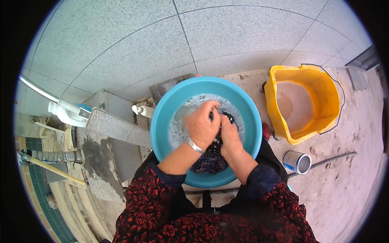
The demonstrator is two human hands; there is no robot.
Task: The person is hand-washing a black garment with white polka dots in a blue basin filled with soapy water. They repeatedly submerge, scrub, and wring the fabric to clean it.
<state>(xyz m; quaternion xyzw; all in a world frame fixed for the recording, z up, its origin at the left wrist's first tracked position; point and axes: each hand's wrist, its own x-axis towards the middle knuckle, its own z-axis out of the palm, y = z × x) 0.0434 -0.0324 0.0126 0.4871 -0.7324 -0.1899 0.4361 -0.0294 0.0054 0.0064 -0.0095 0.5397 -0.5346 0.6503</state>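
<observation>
A round turquoise plastic basin (206, 83) stands before me with foamy water (197, 100) in it. In the basin lies a dark speckled wet cloth (209, 162), partly bunched up between my hands. My left hand (204, 123), with a silver bracelet (194, 145) at the wrist, grips an upper part of the cloth, its fingers curled. Close against it, my right hand (231, 135) is closed on the same cloth, and its fingertips are largely hidden. The lower part of the cloth rests against the basin's near side.
At right stand a yellow wheeled bucket (326, 100) holding cloudy liquid and a metal can (297, 162) beside a grey hose (337, 159). A white pump bottle (143, 111) is left of the basin, near a stone slab (118, 126). A tiled wall (237, 33) rises behind.
</observation>
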